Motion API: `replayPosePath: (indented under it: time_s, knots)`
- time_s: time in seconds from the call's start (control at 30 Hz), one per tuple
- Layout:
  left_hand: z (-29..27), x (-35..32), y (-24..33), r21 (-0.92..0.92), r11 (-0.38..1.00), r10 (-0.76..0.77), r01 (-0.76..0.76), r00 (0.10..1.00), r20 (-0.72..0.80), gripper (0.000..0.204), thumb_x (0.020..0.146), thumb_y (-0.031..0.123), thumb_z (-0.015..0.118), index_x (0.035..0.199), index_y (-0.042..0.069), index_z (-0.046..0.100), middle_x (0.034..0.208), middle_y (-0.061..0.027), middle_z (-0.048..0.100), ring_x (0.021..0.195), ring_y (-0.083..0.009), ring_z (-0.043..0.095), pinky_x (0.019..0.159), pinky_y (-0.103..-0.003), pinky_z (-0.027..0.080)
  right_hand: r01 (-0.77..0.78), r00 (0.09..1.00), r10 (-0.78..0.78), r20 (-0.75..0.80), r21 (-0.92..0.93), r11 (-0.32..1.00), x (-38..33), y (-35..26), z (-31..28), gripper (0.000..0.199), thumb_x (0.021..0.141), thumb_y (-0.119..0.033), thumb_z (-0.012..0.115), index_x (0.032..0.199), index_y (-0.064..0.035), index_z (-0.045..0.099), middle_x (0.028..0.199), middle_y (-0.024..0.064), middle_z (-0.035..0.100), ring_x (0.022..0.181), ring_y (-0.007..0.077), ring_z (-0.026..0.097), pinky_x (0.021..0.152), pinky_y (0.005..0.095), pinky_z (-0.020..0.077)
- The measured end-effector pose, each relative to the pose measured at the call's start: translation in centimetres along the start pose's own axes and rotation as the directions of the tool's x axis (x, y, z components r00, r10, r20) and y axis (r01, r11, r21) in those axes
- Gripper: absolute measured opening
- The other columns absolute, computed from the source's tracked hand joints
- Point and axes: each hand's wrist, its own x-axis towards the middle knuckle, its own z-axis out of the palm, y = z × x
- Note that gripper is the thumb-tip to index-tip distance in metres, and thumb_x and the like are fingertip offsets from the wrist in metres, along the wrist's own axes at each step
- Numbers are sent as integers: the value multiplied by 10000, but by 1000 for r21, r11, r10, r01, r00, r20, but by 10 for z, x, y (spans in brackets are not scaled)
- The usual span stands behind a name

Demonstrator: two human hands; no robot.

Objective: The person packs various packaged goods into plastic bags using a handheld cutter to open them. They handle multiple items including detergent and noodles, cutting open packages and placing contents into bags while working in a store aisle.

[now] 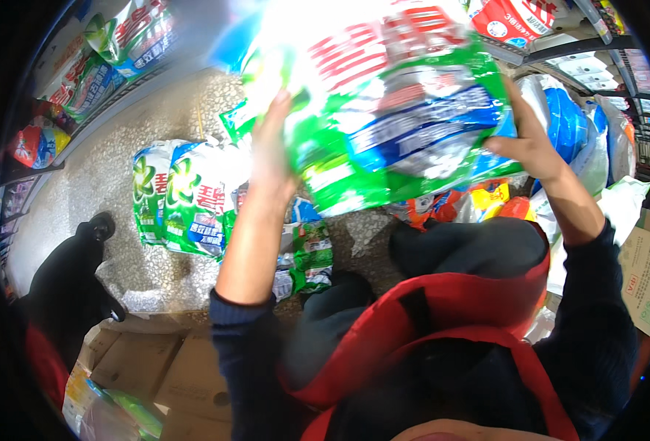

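Observation:
I hold up a large green, white and blue plastic bag of washing powder [391,110] with both hands, well above the floor. My left hand [272,151] grips its left edge, fingers curled over the top. My right hand [525,136] grips its right edge. Below the left hand, two similar green bags [181,198] stand side by side on the speckled stone floor [119,176]. Smaller green packs [306,253] lie on the floor near my knees.
Shelves [97,70] with more bags run along the upper left, and shelves [604,59] at the upper right. Blue and orange packs [487,198] pile at right. Flattened cardboard boxes [163,367] lie at lower left; a cardboard box [645,272] sits right. A dark-clothed person [68,287] is at left.

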Motion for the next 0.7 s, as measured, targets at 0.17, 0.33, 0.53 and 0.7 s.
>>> replayPosePath:
  time_s: [0.17, 0.33, 0.53, 0.7]
  knots:
    - [70, 61, -72, 438, 897, 62, -63, 998, 15, 443, 798, 326, 660, 1066, -12, 559, 980, -93, 616, 859, -159, 582, 763, -296, 472, -333, 833, 392, -391, 211, 919, -70, 93, -37, 810, 731, -201, 692, 1364, 32, 244, 1339, 125, 378, 1222, 215, 362, 1036, 321, 232]
    - [52, 33, -137, 507, 859, 89, -75, 996, -3, 713, 740, 297, 716, 1190, -113, 346, 1073, -215, 553, 1000, -257, 546, 880, -338, 419, -733, 640, 708, -298, 38, 679, -72, 161, -44, 644, 766, -146, 678, 1305, -59, 337, 1226, 157, 466, 1105, 225, 469, 898, 314, 394]
    - [45, -16, -159, 809, 581, -18, -93, 992, 126, 729, 703, 231, 701, 1247, -31, 294, 1058, -281, 498, 1000, -403, 515, 846, -434, 413, 234, 923, -380, 57, -867, 440, 27, 40, 22, 659, 683, -152, 697, 1279, -90, 421, 1291, 169, 438, 1213, 320, 393, 1028, 450, 272]
    - [30, -18, -131, 771, 631, -95, -87, 977, 189, 522, 749, 203, 659, 1157, -23, 425, 887, -263, 576, 833, -421, 570, 748, -447, 442, 223, 975, -29, 222, -974, 43, 117, 86, 70, 517, 833, -426, 513, 1285, -186, 441, 1371, 30, 384, 1301, 239, 289, 1068, 541, 130]
